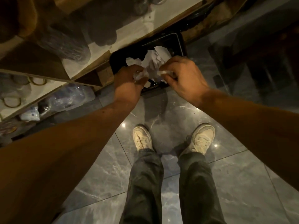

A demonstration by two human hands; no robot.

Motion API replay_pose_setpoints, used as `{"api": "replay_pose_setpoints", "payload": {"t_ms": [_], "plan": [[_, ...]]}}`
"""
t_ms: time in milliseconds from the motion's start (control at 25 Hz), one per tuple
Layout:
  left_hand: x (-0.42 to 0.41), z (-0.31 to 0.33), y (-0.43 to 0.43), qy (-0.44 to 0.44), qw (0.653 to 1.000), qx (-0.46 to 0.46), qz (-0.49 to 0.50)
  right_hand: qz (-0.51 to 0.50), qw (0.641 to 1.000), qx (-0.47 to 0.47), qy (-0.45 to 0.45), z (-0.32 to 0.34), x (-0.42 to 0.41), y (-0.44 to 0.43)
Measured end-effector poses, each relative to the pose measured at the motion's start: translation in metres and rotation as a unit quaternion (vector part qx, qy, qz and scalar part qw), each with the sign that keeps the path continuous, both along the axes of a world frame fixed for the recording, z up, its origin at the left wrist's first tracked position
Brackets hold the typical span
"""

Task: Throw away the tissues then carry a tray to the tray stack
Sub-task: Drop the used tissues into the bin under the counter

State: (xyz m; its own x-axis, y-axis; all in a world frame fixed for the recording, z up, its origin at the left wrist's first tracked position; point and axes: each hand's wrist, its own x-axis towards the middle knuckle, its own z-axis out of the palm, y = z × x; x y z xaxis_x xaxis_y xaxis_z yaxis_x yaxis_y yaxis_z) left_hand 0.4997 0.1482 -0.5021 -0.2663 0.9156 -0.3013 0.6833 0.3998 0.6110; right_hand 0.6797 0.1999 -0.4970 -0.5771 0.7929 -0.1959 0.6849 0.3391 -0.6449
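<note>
Both hands hold crumpled tissues over a black bin at the upper middle of the frame.

The grey marble floor (100,172) fills the lower half, with shelving (53,62) crossing the upper left. Dark trousers (145,183) and pale shoes (142,138) stand at the lower centre. The black bin (178,44) sits against the shelving's edge, white tissues (155,59) piled inside it. The left hand (127,84) is curled around a small crumpled tissue wad (140,75) above the bin's near rim. The right hand (184,75), just beside it, pinches another tissue scrap (163,72) between its fingertips.
</note>
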Motion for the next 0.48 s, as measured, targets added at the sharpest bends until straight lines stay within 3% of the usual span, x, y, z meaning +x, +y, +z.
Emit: {"api": "replay_pose_setpoints", "payload": {"t_ms": [280, 480], "plan": [[-0.004, -0.024, 0.016, 0.0, 1.0, 0.009, -0.003, -0.033, 0.999, -0.026, -0.017, -0.026, -0.007, 0.014], [-0.002, -0.031, 0.026, 0.013, 1.0, -0.012, -0.002, -0.095, 0.993, -0.06, 0.025, -0.034, -0.019, 0.011]]}}
